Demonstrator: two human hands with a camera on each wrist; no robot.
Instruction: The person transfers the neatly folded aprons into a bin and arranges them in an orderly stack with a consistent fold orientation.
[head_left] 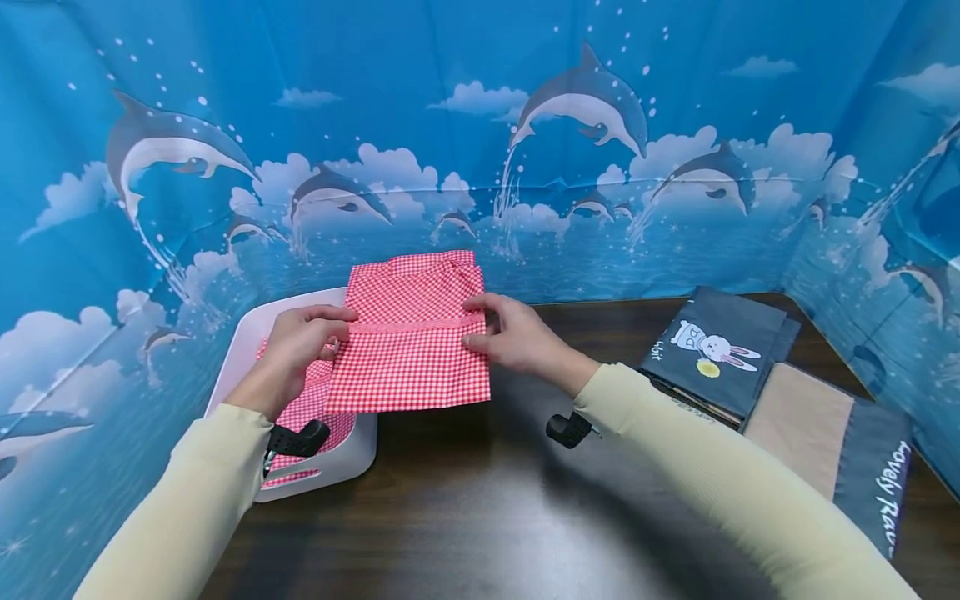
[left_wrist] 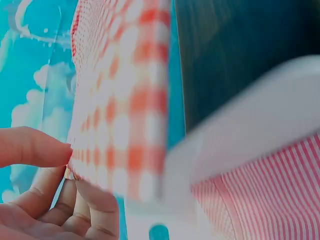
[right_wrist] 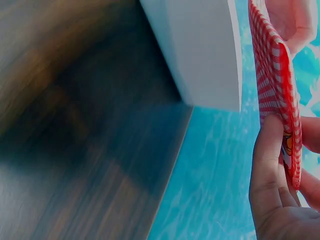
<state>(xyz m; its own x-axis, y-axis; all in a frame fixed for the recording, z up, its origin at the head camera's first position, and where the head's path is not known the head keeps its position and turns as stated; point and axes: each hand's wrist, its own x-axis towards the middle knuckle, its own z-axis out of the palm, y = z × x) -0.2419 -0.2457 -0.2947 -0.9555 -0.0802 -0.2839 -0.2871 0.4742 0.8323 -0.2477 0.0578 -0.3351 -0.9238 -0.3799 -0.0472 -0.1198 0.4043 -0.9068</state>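
A folded red-and-white gingham cloth (head_left: pixel 412 367) is held up between both hands, over the right side of a white plastic basket (head_left: pixel 358 454). My left hand (head_left: pixel 296 346) pinches its left edge between thumb and fingers. At the opposite edge, my right hand (head_left: pixel 517 337) grips the layers, thumb on one face and fingers on the other. Seen edge-on in the right wrist view, the cloth (right_wrist: pixel 277 65) shows a bit of coloured print between its layers. More red-and-white cloth (left_wrist: pixel 280 190) lies inside the basket, partly hidden by my left arm.
On the right of the dark wooden table (head_left: pixel 465 517) lies a folded dark grey fabric piece (head_left: pixel 697 367) with a rabbit print. Beside it is a beige and dark grey piece (head_left: pixel 802 417) with lettering. A blue dolphin curtain (head_left: pixel 450 108) hangs behind the table and along its sides.
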